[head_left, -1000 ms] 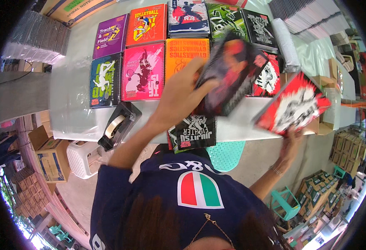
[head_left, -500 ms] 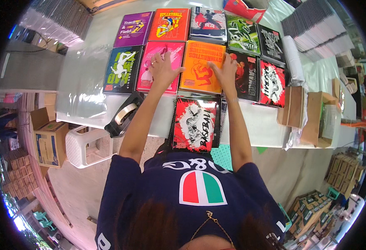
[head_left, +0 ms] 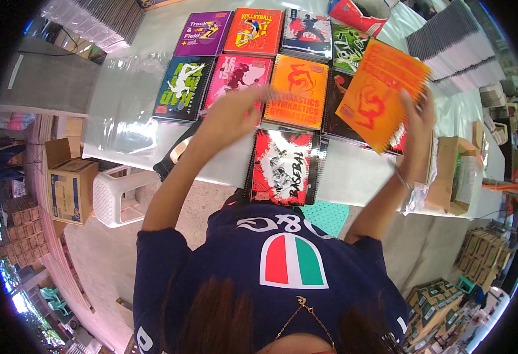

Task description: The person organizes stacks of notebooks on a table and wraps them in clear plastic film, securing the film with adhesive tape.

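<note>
My right hand (head_left: 418,121) grips the right side of an orange spiral notebook (head_left: 377,88), which is raised and tilted over the notebooks at the right. Another orange notebook (head_left: 297,94) lies in the front row of notebook piles. My left hand (head_left: 229,121), smeared by motion, is over the lower edge of a pink notebook (head_left: 238,79), its fingertips near the lying orange one. Left of the pink one is a dark notebook with a green and white figure (head_left: 182,85). A red and white notebook (head_left: 279,165) lies on a pile closest to me.
Purple (head_left: 203,35), red-orange (head_left: 253,32) and grey-white (head_left: 307,34) notebooks form the back row. Tall paper stacks (head_left: 453,41) stand back right. A tape dispenser (head_left: 176,150) sits at the table's front edge, near a white stool (head_left: 117,197). Open cartons (head_left: 456,171) are at the right.
My right hand has lifted an orange notebook off its pile and carried it right. An oppositely turned orange notebook is now exposed there. My left hand has drawn slightly nearer me.
</note>
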Tool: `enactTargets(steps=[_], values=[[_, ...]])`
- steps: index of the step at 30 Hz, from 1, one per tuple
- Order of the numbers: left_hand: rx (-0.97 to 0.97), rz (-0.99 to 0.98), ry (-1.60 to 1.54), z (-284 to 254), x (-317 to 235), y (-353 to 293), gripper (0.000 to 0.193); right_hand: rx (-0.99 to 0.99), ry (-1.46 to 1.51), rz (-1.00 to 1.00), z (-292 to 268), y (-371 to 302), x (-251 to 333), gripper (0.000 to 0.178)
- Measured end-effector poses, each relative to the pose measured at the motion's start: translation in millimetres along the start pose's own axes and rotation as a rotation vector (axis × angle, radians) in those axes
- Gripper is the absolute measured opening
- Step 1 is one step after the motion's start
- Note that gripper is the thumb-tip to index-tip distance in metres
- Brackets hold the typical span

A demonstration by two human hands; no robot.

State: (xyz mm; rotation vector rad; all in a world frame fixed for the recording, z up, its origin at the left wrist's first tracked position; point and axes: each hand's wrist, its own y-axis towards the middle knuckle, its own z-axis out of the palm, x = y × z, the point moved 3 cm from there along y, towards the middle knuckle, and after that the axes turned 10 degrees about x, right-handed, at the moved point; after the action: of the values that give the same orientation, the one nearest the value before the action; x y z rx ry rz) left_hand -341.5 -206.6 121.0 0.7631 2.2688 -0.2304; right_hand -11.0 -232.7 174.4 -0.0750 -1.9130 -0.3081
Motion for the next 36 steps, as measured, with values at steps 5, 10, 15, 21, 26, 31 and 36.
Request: enactTargets(steps=[5, 10, 15, 21, 26, 31, 36], values=[[0.389, 0.323, 0.102, 45, 11, -65, 0.035, -0.047, 0.376, 0.079, -13, -68, 16, 0.042], [-0.042, -0.143, -0.006, -16, 102, -22, 0.035, 0.254, 0.088, 0.455, 76, -141, -92, 0.050], [-0.164, -0.476, 0.522, -27, 198, -14, 0.047, 0.158, -0.452, 0.151, 135, -198, -139, 0.048], [-0.202, -0.616, 0.289, -86, 154, -8, 0.044, 0.053, -0.245, 0.294, 124, -204, -147, 0.039], [-0.340, -0.186, -0.425, -102, 90, -55, 0.036, -0.038, -0.394, 0.370, 100, -222, -159, 0.036], [0.012, -0.415, -0.440, 35, 71, -81, 0.047, -0.115, -0.170, 0.481, 96, -221, -177, 0.040], [0.119, -0.360, -0.236, 165, 95, -102, 0.078, 0.008, -0.266, 0.518, 121, -213, -157, 0.057]])
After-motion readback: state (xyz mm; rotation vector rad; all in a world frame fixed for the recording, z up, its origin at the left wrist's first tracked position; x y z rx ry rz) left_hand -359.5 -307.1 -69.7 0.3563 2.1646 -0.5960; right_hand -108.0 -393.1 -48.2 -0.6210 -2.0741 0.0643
